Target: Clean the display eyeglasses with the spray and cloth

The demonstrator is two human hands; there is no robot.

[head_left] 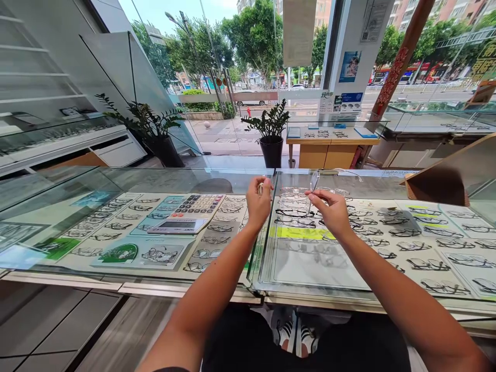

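Note:
My right hand pinches a pair of thin-framed eyeglasses above the glass display counter. One lens stands upright over the fingertips, and a thin temple reaches off to the right. To the left of it, my left hand is raised with its fingers curled together; whatever small thing they hold is too hidden to name. Beneath both hands lies the glass counter top, with rows of eyeglasses showing under it. A calculator rests on the counter left of my left hand.
A brown stand or box sits on the counter at the right. Potted plants stand beyond the counter before the shop window. Farther back is another display case. Drawers lie below the counter at left.

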